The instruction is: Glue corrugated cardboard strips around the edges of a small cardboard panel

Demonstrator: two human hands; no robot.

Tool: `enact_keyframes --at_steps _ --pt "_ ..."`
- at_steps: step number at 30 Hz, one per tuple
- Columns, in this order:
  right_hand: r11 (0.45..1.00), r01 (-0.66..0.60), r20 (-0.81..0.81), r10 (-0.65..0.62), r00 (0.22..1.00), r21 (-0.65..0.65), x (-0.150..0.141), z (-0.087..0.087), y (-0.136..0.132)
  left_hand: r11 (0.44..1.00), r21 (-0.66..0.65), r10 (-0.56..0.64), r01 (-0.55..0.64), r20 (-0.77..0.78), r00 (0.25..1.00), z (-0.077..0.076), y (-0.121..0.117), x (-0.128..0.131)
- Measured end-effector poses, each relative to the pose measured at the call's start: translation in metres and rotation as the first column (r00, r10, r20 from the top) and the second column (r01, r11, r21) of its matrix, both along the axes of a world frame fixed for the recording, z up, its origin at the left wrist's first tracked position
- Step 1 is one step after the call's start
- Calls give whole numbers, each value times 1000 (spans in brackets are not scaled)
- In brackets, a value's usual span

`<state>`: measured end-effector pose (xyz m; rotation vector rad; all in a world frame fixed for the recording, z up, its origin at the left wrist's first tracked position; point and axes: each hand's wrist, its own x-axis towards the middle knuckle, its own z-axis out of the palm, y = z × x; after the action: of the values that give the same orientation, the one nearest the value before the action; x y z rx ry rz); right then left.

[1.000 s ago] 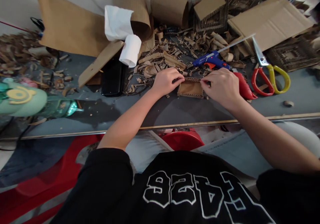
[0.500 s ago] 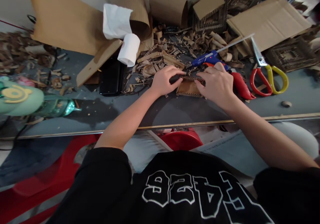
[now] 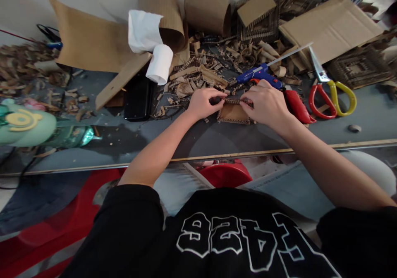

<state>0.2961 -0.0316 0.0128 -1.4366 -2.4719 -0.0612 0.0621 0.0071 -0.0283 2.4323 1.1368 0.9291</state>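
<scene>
A small shallow cardboard tray [image 3: 235, 113] with corrugated edging lies on the grey table in front of me. Along its far edge runs a corrugated cardboard strip [image 3: 232, 101]. My left hand [image 3: 204, 102] pinches the strip's left end between thumb and fingers. At the other end, my right hand [image 3: 263, 102] presses the strip between its thumb and fingertips. Just behind the right hand lies a blue glue gun [image 3: 259, 75] with a glue stick projecting from its back. A red handle-like piece [image 3: 298, 106] shows beside that hand; its other end is hidden.
Red-and-yellow-handled scissors [image 3: 332, 98] lie at the right, by a flat cardboard sheet [image 3: 335, 28]. Cardboard scraps [image 3: 194, 81] cover the back. A white paper roll [image 3: 159, 64] and a black flat object [image 3: 138, 99] sit left of my hands. A green bottle [image 3: 71, 135] lies far left.
My right fingers lifted and spread over the strip half a second ago, then closed on it again slightly further left. My left hand stays at the strip's left end.
</scene>
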Motion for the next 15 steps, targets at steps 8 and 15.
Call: enact_keyframes --at_steps 8,15 --pt "998 -26 -55 29 998 65 2 -3 -1 998 -59 6 -1 84 996 5 -7 3" --pt "996 -10 -87 17 996 88 -1 -13 0 969 -215 152 -119 147 977 13 -13 11"
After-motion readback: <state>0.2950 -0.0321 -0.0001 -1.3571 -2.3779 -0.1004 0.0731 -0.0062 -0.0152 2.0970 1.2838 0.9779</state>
